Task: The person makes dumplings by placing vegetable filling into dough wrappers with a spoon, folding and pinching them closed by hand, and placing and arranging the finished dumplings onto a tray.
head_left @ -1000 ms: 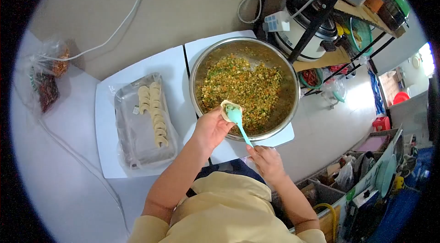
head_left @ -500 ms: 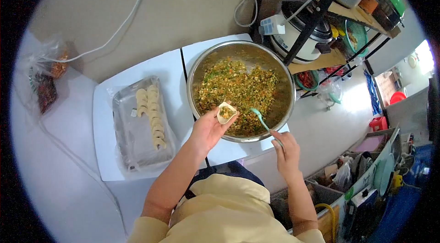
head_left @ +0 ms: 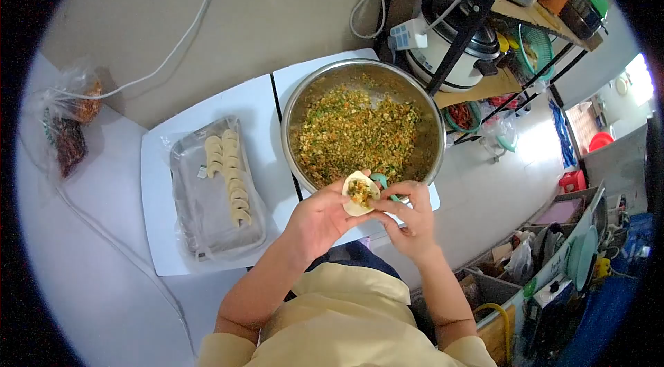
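Observation:
A round dough wrapper with chopped filling on it lies in my left hand, over the near rim of a steel bowl. My right hand has closed on a teal spoon, and its fingertips touch the wrapper's right edge. Part of the spoon is hidden by the fingers. Chopped vegetable filling covers much of the bowl's bottom. Left of the bowl, two rows of folded dumplings rest on a plastic-lined metal tray.
The bowl and tray stand on a white table. A rack with a rice cooker is at the upper right. Plastic-bagged food lies far left. Bins of goods are at the lower right.
The spoon has come away from the filled wrapper. My right hand moved right, then back left to the wrapper's edge, still with the spoon. My left hand has shifted slightly right and down.

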The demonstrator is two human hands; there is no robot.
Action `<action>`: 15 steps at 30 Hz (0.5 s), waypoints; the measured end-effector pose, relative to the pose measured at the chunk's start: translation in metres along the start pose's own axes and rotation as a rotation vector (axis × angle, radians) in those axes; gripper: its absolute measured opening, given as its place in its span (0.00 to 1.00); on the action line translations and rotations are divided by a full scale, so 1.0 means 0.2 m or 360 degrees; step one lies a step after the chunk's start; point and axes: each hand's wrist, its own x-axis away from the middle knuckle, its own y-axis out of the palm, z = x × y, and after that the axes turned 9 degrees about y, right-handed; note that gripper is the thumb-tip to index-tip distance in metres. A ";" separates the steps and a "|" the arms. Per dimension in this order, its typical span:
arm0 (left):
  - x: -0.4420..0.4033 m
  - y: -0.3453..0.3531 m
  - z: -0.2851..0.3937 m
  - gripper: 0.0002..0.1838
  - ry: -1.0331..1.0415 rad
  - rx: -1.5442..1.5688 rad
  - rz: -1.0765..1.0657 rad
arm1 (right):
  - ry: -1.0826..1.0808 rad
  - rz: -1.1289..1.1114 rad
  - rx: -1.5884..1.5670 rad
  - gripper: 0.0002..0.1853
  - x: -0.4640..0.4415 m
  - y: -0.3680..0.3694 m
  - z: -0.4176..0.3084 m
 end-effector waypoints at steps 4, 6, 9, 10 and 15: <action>0.02 0.04 -0.01 0.31 0.0013 0.0000 -0.0079 | -0.0055 0.0088 0.0014 0.11 -0.01 0.02 -0.02; 0.05 0.10 -0.03 0.34 0.0197 -0.0787 -0.0068 | 0.0053 0.0155 -0.0150 0.10 -0.01 0.03 -0.03; 0.07 0.13 -0.02 0.33 0.0273 -0.1029 -0.0059 | 0.0098 0.0159 -0.0224 0.09 -0.02 0.02 -0.07; 0.08 0.13 -0.03 0.33 0.0271 -0.1031 -0.0061 | 0.0100 0.0163 -0.0223 0.09 -0.02 0.02 -0.08; 0.08 0.12 -0.03 0.29 0.0391 -0.1288 -0.0145 | 0.0270 0.0167 -0.0266 0.11 -0.01 0.01 -0.11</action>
